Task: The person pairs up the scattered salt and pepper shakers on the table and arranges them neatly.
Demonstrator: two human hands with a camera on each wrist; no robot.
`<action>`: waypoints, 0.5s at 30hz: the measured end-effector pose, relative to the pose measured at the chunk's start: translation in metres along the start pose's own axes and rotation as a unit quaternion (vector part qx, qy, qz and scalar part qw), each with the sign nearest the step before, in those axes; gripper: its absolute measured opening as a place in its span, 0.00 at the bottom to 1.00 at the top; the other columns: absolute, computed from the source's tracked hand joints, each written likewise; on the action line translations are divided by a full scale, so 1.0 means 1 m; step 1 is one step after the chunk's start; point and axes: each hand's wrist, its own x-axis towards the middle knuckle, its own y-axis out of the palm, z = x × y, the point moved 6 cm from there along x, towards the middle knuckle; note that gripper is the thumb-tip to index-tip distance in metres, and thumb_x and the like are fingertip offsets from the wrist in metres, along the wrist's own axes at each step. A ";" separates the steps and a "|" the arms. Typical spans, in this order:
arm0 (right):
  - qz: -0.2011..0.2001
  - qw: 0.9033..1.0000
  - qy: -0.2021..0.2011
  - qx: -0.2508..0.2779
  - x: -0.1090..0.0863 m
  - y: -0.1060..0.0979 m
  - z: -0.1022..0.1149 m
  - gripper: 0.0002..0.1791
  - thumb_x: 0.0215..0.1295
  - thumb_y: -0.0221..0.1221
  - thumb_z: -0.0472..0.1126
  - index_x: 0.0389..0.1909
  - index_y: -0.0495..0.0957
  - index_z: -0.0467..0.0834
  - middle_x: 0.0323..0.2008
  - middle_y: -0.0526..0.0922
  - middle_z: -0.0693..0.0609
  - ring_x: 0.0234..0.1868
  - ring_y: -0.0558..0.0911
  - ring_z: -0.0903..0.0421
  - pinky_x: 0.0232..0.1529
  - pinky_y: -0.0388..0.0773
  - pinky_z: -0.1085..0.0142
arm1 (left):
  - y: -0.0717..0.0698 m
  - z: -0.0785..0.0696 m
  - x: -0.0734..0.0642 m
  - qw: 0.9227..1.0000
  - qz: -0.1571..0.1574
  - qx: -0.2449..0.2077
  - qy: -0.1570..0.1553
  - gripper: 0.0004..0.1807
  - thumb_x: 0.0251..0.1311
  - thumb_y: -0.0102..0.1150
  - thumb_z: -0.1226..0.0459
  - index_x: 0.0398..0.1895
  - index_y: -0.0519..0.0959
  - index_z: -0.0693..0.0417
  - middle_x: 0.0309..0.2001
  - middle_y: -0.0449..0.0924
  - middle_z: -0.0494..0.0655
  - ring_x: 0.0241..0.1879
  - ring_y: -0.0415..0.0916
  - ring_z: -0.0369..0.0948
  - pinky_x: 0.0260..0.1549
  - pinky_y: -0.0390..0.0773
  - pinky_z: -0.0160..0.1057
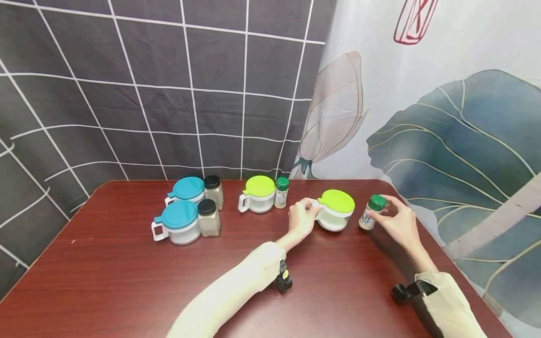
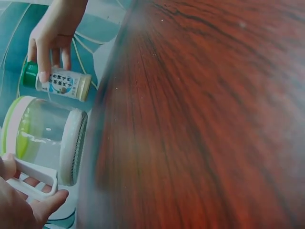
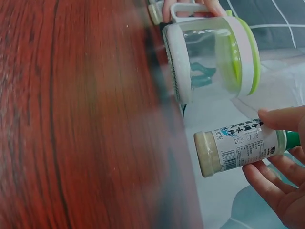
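My left hand grips the white handle of a clear seasoning jar with a lime-green lid. In the left wrist view, the thumb and fingers are around the handle. To the right, my right hand holds a small spice bottle with a green cap between thumb and fingers. Its printed label and pale contents show in the right wrist view, where the bottle is beside the jar, apart from it. Whether either base touches the table cannot be told.
Left of my hands stand another lime-lidded jar and a green-capped bottle. Farther left are two blue-lidded jars and two black-capped shakers. The brown table ends at a curtain behind.
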 end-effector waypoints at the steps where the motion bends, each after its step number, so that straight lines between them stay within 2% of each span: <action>1: -0.001 1.000 -0.002 0.001 0.000 0.001 0.001 0.27 0.52 0.71 0.44 0.53 0.77 0.40 0.40 0.85 0.38 0.33 0.75 0.78 0.33 0.69 0.85 | -0.001 0.000 -0.001 1.000 0.000 -0.001 -0.002 0.10 0.55 0.64 0.57 0.36 0.85 0.52 0.34 0.88 0.47 0.38 0.83 0.44 0.39 0.78 0.37; 5: -0.006 1.000 -0.012 0.004 0.000 0.004 0.003 0.27 0.50 0.72 0.42 0.52 0.77 0.41 0.40 0.85 0.38 0.32 0.75 0.80 0.33 0.70 0.86 | -0.005 0.002 -0.002 1.000 0.001 -0.010 -0.011 0.10 0.55 0.64 0.56 0.36 0.85 0.51 0.34 0.88 0.46 0.38 0.84 0.42 0.40 0.78 0.37; 15: -0.006 0.999 -0.029 0.025 0.000 0.010 0.012 0.27 0.50 0.72 0.39 0.52 0.77 0.39 0.38 0.84 0.37 0.31 0.75 0.81 0.32 0.72 0.87 | -0.014 0.000 -0.006 1.000 -0.001 -0.018 -0.009 0.09 0.55 0.64 0.57 0.35 0.85 0.51 0.33 0.88 0.47 0.36 0.83 0.41 0.38 0.78 0.34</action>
